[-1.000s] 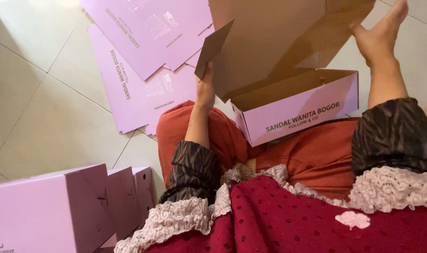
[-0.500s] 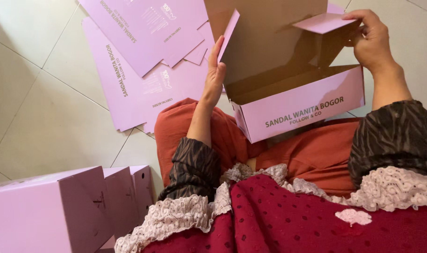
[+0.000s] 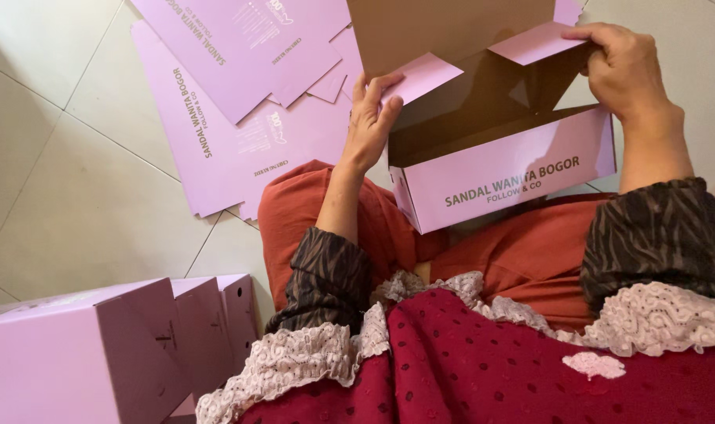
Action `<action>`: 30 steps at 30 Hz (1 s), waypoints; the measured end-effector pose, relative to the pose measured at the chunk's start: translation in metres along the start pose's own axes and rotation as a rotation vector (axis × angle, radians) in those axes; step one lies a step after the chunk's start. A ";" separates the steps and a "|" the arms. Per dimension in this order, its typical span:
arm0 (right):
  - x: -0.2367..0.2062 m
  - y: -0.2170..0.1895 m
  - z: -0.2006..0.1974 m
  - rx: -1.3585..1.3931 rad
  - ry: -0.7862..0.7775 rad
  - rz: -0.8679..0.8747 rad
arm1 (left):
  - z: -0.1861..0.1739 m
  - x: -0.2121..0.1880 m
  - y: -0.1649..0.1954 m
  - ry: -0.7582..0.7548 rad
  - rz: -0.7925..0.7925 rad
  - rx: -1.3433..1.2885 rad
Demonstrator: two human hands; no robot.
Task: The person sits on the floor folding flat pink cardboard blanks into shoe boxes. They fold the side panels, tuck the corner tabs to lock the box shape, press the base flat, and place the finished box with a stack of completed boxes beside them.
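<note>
The lid of the one open pink box (image 3: 503, 169) resting on the person's lap is cut off at the top edge; its floor lies in shadow; the left hand (image 3: 371, 118) pinches one side flap (image 3: 422, 76), the right hand (image 3: 624, 67) grips the other flap (image 3: 536, 42); flat pink sheets (image 3: 224, 118) overlap, their count unclear; three folded boxes (image 3: 98, 353) stand lower left, partly cropped.

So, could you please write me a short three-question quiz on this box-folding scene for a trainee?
1. True or false: the left hand presses a side flap of the pink box.
2. Which hand holds the other flap? A) right hand B) neither
3. Where are the flat pink sheets lying?

Key: 1 true; 2 A; 3 on the tiled floor, left of the box.
</note>
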State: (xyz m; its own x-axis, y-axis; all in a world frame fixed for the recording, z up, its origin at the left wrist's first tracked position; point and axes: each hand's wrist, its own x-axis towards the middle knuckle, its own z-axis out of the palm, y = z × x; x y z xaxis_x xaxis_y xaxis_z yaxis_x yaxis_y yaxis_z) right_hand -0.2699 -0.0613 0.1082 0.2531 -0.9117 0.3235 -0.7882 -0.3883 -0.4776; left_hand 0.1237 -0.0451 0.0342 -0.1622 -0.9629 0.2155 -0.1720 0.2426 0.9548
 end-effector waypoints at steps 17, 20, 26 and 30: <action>0.002 -0.038 -0.020 0.052 0.138 -0.118 | -0.042 0.036 0.032 -0.022 0.060 -0.181; -0.002 -0.021 -0.015 0.131 0.045 0.046 | -0.039 0.038 0.036 -0.057 -0.026 -0.177; -0.011 0.006 -0.005 0.201 -0.089 0.218 | -0.039 0.031 0.037 -0.140 -0.113 -0.020; -0.009 0.016 0.004 0.335 -0.078 0.232 | -0.034 0.033 0.031 -0.132 -0.144 -0.223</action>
State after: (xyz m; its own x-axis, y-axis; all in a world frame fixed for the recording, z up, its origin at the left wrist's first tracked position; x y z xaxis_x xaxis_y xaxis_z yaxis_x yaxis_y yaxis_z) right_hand -0.2827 -0.0602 0.0942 0.1424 -0.9826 0.1192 -0.6067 -0.1818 -0.7738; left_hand 0.1464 -0.0735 0.0778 -0.2787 -0.9585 0.0595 0.0133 0.0582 0.9982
